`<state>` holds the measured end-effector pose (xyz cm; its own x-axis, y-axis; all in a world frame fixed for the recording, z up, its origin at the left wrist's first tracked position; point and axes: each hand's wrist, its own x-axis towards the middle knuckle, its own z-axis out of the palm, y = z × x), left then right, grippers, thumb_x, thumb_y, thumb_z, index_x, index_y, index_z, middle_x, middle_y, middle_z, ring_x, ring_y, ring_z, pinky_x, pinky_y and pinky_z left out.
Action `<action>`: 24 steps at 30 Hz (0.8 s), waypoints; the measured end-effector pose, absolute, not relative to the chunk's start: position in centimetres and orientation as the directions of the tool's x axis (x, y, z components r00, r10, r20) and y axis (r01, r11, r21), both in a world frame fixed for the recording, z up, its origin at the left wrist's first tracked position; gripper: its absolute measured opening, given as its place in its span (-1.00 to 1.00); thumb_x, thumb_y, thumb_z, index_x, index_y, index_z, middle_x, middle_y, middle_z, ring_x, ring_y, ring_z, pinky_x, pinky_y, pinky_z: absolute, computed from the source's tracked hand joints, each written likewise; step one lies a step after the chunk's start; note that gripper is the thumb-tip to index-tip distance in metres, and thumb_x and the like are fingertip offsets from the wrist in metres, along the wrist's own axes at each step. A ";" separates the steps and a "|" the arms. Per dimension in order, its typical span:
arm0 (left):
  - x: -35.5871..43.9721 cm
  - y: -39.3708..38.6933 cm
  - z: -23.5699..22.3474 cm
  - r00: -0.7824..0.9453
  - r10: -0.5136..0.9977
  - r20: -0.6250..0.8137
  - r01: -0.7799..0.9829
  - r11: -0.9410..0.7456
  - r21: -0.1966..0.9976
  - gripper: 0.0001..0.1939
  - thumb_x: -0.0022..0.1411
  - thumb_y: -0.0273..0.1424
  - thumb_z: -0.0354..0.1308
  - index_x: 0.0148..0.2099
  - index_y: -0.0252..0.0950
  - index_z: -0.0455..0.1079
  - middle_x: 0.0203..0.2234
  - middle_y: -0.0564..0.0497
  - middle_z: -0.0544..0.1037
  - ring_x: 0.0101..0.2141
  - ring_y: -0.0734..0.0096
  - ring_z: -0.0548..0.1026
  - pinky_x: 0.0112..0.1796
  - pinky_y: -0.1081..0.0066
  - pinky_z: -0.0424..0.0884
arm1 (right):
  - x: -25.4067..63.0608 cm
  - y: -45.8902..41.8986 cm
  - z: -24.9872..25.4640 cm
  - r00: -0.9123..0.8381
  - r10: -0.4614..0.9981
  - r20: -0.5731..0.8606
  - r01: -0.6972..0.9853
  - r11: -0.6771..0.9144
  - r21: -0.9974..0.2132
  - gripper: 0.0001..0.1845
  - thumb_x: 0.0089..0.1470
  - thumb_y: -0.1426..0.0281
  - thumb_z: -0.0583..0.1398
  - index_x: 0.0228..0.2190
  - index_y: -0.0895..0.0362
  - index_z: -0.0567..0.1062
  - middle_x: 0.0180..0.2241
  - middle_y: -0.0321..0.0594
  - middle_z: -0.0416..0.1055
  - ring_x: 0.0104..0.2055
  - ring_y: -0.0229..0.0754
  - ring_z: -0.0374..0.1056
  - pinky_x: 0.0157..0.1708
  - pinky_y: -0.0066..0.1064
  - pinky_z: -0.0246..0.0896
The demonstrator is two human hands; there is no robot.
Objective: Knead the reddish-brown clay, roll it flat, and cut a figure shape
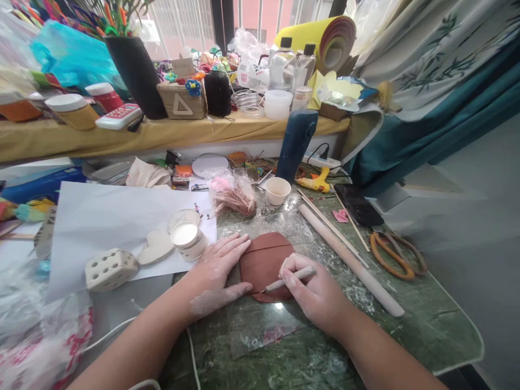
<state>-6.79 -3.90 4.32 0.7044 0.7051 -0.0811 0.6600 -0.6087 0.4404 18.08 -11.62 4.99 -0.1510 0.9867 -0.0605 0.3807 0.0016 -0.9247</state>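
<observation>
A flat slab of reddish-brown clay (266,265) lies on a clear plastic sheet (260,330) on the green table. One dark line runs across its upper part, and a shorter cut shows near its lower edge. My left hand (221,271) is spread, fingertips and thumb at the slab's left side. In my right hand (311,290) is a light-coloured pen-like clay tool (298,273), its thin tip touching the slab near the lower left edge. Some of the right fingers are hidden behind the hand. Pale powder marks both hands.
Right of the slab lie a rolling pin (353,262), thin sticks (333,227), scissors (392,254) and a phone (357,205). A paper cup (278,191) and bagged clay (233,197) stand behind. At left are a white dice-shaped block (111,269) and a white-filled cup (189,241).
</observation>
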 end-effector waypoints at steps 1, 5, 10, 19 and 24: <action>-6.8 -3.9 4.3 0.705 0.705 -0.082 0.660 -0.609 0.440 -0.18 0.25 -0.06 0.24 0.44 -0.12 0.04 0.41 -0.07 0.10 0.39 0.01 0.04 0.32 -0.02 0.07 | 18.1 -11.6 4.9 -0.147 0.987 -0.062 0.380 -0.002 -0.925 -0.69 0.33 0.21 0.07 -0.41 0.08 0.39 -0.42 -0.28 0.37 -0.35 -0.17 0.31 -0.29 -0.34 0.15; -6.8 -3.8 4.4 0.705 0.704 -0.083 0.660 -0.610 0.438 -0.17 0.25 -0.05 0.24 0.44 -0.13 0.03 0.41 -0.07 0.10 0.39 0.01 0.04 0.32 -0.03 0.07 | 18.4 -11.7 4.7 -0.139 0.988 -0.061 0.375 -0.005 -0.927 -0.70 0.33 0.22 0.07 -0.41 0.08 0.39 -0.43 -0.30 0.35 -0.37 -0.18 0.29 -0.30 -0.35 0.14; -6.7 -3.7 4.5 0.706 0.703 -0.088 0.664 -0.614 0.428 -0.18 0.26 -0.06 0.23 0.45 -0.13 0.02 0.41 -0.08 0.11 0.39 -0.01 0.05 0.32 -0.05 0.08 | 18.9 -11.9 4.8 -0.125 0.990 -0.060 0.364 -0.010 -0.931 -0.69 0.33 0.22 0.07 -0.43 0.08 0.37 -0.46 -0.32 0.31 -0.39 -0.20 0.25 -0.32 -0.36 0.12; -7.0 -3.6 3.8 0.721 0.691 -0.056 0.646 -0.641 0.414 -0.17 0.29 -0.03 0.19 0.46 -0.13 -0.01 0.41 -0.07 0.11 0.38 -0.02 0.05 0.31 -0.04 0.10 | 19.8 -11.9 4.7 -0.104 0.993 -0.063 0.355 -0.022 -0.935 -0.69 0.33 0.22 0.07 -0.43 0.09 0.36 -0.48 -0.33 0.31 -0.41 -0.21 0.24 -0.36 -0.39 0.10; -7.2 -3.5 3.2 0.726 0.687 -0.025 0.637 -0.658 0.402 -0.17 0.30 -0.02 0.17 0.47 -0.10 -0.05 0.42 -0.05 0.09 0.39 0.00 0.04 0.32 -0.03 0.10 | 20.2 -12.0 4.7 -0.102 0.993 -0.057 0.358 -0.017 -0.933 -0.68 0.34 0.20 0.06 -0.42 0.08 0.37 -0.47 -0.32 0.32 -0.40 -0.21 0.25 -0.34 -0.38 0.11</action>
<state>-7.22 -3.54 3.16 0.7263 0.6870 -0.0248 0.6365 -0.6584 0.4016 20.23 -12.05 4.71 -0.1022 0.9931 -0.0575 0.3584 -0.0171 -0.9334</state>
